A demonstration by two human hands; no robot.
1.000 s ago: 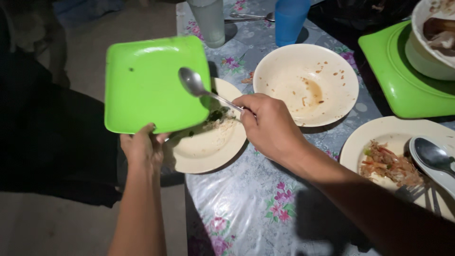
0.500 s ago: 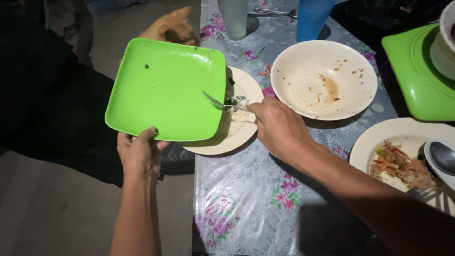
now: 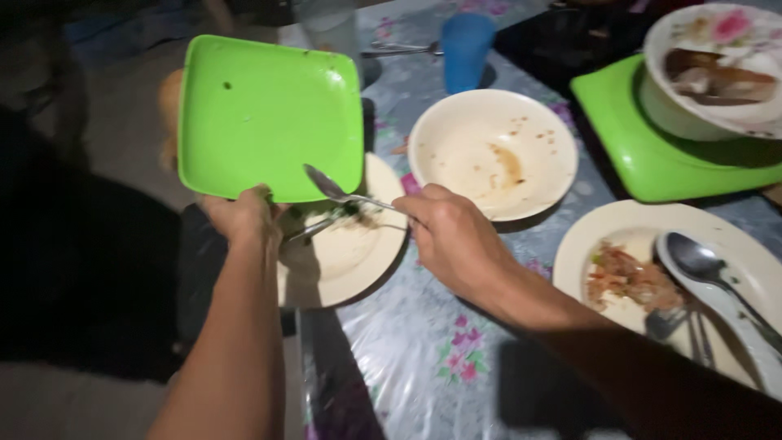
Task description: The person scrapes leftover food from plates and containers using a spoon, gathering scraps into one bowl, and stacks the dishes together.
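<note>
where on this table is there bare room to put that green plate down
Bare tablecloth shows near the front edge, between the cream plate under the spoon and the plate of leftovers, partly under the right hand. The far side is crowded: the stained bowl, blue cup, second green plate.

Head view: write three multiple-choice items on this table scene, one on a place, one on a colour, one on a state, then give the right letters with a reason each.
1. Where is the square plate?
A. Flat on the table
B. Held up in the left hand, over the round cream plate
C. Stacked under the blue cup

2. What colour is the cup at the far edge?
A. Blue
B. Red
C. Yellow

3. What is the state of the cream bowl beyond the right hand?
A. Full of soup
B. Upside down
C. Nearly empty, with brown smears

Key: 1 B, its lower edge sits in the left hand's grip. 2 A, it shows plain blue. 3 C, only stains and crumbs remain; the right hand holds a spoon.
</note>
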